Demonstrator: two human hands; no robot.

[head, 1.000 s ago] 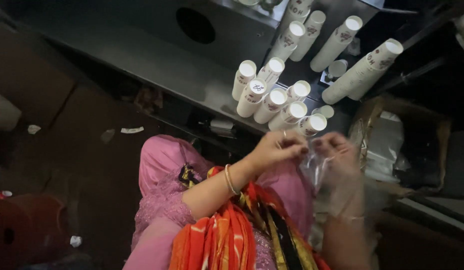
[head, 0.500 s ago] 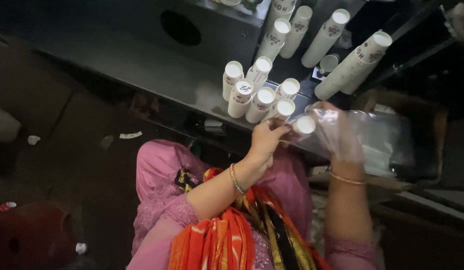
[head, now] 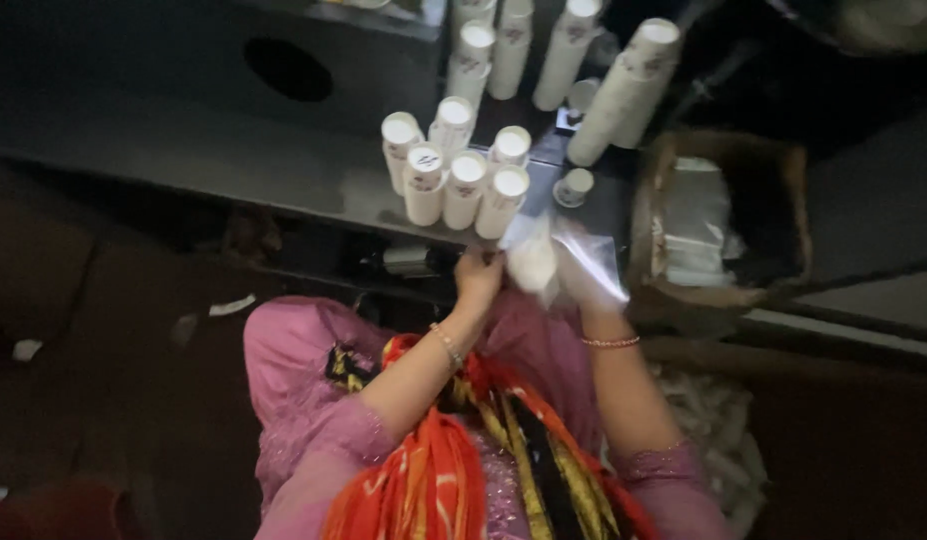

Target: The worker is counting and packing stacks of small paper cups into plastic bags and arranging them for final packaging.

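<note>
My left hand [head: 478, 277] grips the near end of a stack of white paper cups [head: 532, 262] at the front edge of the dark metal table [head: 233, 160]. My right hand [head: 593, 285] is covered by a clear plastic bag [head: 583, 262] and holds it around that stack. Both wrists wear thin bracelets. Just beyond my hands, several upright stacks of white cups [head: 453, 180] stand together on the table.
More tall cup stacks [head: 623, 90] lean at the back of the table. A single small cup [head: 575, 186] sits near them. A brown cardboard box [head: 723, 220] with white packing stands to the right. A round hole [head: 286, 68] is in the table's surface.
The cup stack has slid down into the plastic bag, which has bunched closer around my right hand. The view has shifted, and the standing stacks now sit higher and further left.
</note>
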